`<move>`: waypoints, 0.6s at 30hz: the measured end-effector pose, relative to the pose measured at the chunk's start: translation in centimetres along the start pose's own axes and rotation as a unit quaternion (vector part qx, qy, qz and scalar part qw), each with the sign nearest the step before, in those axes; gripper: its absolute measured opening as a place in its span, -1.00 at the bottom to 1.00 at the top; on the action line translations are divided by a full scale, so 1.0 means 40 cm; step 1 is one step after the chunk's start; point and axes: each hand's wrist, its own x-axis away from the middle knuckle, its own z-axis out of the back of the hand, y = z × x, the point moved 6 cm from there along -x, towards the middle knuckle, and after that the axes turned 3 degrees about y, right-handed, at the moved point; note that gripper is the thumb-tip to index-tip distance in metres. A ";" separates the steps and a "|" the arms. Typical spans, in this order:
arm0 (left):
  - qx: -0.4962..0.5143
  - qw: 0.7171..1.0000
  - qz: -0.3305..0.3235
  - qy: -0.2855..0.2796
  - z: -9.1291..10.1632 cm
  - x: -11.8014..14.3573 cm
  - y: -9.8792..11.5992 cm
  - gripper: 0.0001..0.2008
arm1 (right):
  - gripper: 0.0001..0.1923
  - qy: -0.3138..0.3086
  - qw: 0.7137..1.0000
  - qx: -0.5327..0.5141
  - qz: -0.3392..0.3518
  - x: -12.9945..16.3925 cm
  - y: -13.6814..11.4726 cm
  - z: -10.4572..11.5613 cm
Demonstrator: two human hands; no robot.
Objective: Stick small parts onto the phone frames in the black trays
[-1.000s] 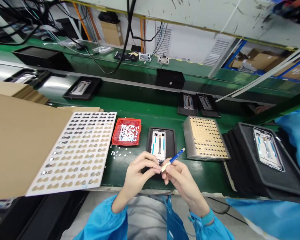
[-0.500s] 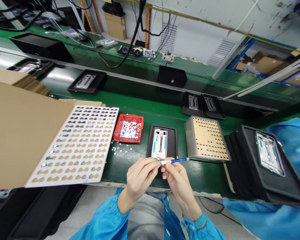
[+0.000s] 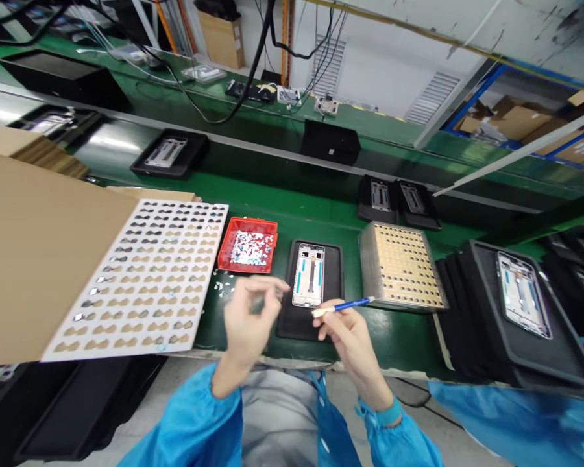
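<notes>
My right hand [image 3: 353, 337] grips a slim blue pen-like tool [image 3: 351, 304] with a pale tip. The tip points left, just below the near end of a phone frame [image 3: 308, 275]. That frame lies in a black tray [image 3: 333, 292] and carries blue strips and a dark flex strip. Left of the tray, my left hand [image 3: 250, 318] is raised and somewhat blurred, with thumb and forefinger pinched together; whatever is between them is too small to make out. Beyond it sits a red bin [image 3: 226, 250] of small white and bluish scraps, with loose scraps [image 3: 219, 285] beside it.
A white sheet [image 3: 126, 305] with rows of dark and tan pieces lies left, by a large cardboard sheet [image 3: 39, 253]. A stack of clear trays [image 3: 406, 266] stands right. Further right, stacked black trays [image 3: 477, 285] hold another phone frame [image 3: 523, 292]. A blue sleeve [image 3: 516, 421] shows lower right.
My left hand has moved up and left, away from the pen-like tool and my right hand. My right hand stays near the frame, still holding the tool.
</notes>
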 end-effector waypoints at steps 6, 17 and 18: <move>-0.280 0.958 -0.042 -0.051 0.028 -0.113 -0.118 -0.79 | -0.75 -0.009 0.920 0.357 0.161 -0.062 -0.039 0.071; -0.205 0.965 -0.115 -0.117 -0.009 -0.007 -0.079 -0.79 | -0.81 -0.089 0.778 0.587 0.207 -0.069 -0.038 0.047; -0.186 0.964 -0.123 -0.142 -0.023 0.011 -0.070 -0.77 | -0.81 -0.094 0.768 0.598 0.208 -0.070 -0.039 0.044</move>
